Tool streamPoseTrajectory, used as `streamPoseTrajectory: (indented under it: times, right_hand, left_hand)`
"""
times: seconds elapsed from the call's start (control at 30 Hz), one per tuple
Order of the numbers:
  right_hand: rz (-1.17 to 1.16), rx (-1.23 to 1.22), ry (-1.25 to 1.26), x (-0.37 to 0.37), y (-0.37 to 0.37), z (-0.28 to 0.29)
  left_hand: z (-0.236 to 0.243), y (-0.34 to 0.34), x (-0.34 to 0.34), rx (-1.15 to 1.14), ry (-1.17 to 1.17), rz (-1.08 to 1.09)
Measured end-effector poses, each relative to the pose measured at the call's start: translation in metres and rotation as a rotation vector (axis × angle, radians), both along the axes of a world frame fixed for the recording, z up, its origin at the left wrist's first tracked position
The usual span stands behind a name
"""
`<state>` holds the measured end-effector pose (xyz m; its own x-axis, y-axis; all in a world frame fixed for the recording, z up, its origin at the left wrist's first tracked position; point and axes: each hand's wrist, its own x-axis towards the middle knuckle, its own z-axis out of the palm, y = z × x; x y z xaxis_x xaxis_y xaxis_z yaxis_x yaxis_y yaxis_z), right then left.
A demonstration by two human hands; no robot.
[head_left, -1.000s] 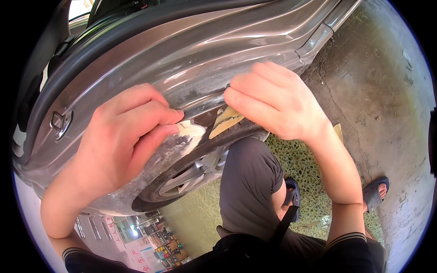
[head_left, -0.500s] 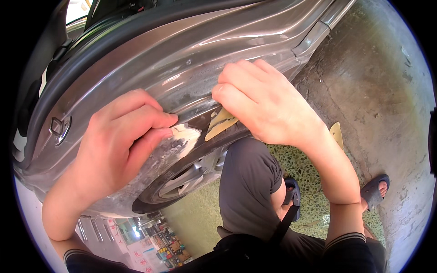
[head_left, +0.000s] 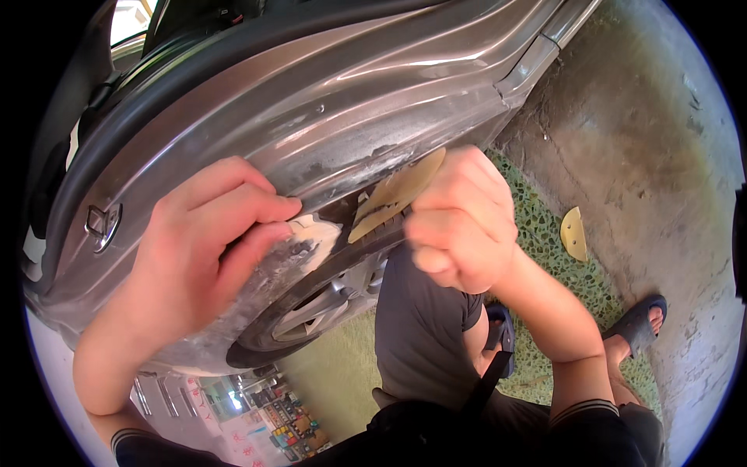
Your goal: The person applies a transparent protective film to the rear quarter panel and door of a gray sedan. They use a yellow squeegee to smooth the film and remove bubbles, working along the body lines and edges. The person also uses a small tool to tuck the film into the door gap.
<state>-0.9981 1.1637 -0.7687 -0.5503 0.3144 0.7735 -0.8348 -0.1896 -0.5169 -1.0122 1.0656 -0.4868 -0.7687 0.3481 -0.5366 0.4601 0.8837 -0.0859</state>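
The dull brown-silver car body (head_left: 257, 167) fills the left and middle. My left hand (head_left: 206, 233) pinches thumb and fingertips together at the sill's lower edge; what lies between them is too small to make out. A cream patch (head_left: 315, 233) shows just under those fingertips. To its right, over the wheel arch, is a thin tan sheet (head_left: 401, 187) with dark streaks, like a piece of sandpaper. My right hand (head_left: 467, 222), slightly blurred, is curled closed at the sheet's right side. Whether it grips the sheet cannot be told, since its palm is hidden.
Beneath the arch is a wheel (head_left: 319, 311). A tan half-disc with small holes (head_left: 574, 233) lies on the green speckled floor (head_left: 537, 327) beside grey concrete (head_left: 638, 179). My bent knee (head_left: 420, 311) is close below the right hand. A metal latch loop (head_left: 103, 226) protrudes at left.
My right hand has moved right and down, baring more of the tan sheet, whose lower end stays in place. My left hand is nearly still.
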Motion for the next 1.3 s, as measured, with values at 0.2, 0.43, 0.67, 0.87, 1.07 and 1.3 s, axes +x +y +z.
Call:
streamPoseTrajectory:
  times: [0.2, 0.43, 0.67, 0.87, 1.07, 1.3]
  right_hand:
    - [-0.164, -0.065, -0.414, 0.021, -0.017, -0.036]
    - [-0.134, 0.103, -0.093, -0.025, 0.006, -0.03]
    - [-0.175, 0.228, 0.131, -0.042, 0.012, -0.032]
    - [-0.142, 0.232, 0.047, -0.038, 0.009, -0.02]
    - [0.092, 0.03, -0.2, -0.032, 0.0, -0.014]
    - [0.238, 0.072, -0.195, -0.037, 0.019, -0.023]
  left_hand:
    - [-0.001, 0.005, 0.0, -0.015, -0.002, -0.013]
    - [-0.004, 0.01, 0.002, -0.004, 0.021, -0.012]
    - [-0.003, 0.01, 0.001, -0.002, 0.01, -0.014]
    - [-0.002, 0.009, 0.001, 0.004, 0.005, -0.014]
    - [0.0, 0.002, 0.0, -0.029, 0.003, -0.035]
    - [0.0, 0.002, 0.0, -0.026, 0.008, -0.019]
